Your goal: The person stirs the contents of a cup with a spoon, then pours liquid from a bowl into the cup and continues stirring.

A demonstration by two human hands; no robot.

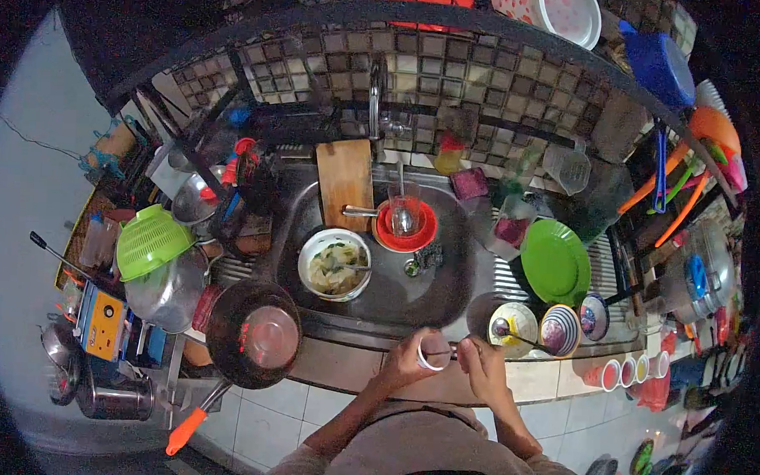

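My left hand is wrapped around a small white cup, tilted so its opening faces me, just in front of the sink's edge. Beside it, my right hand is closed in a pinch on a thin dark utensil whose tip points toward the cup; its kind is too small to make out. Right of that hand, a pale bowl with yellow traces holds a spoon. Next to it are a striped bowl and a small blue-patterned bowl.
In the metal sink are a white bowl of food scraps, red bowls and a scouring pad. A cutting board leans behind. A green plate stands right; a frying pan lies left. Several small cups sit far right.
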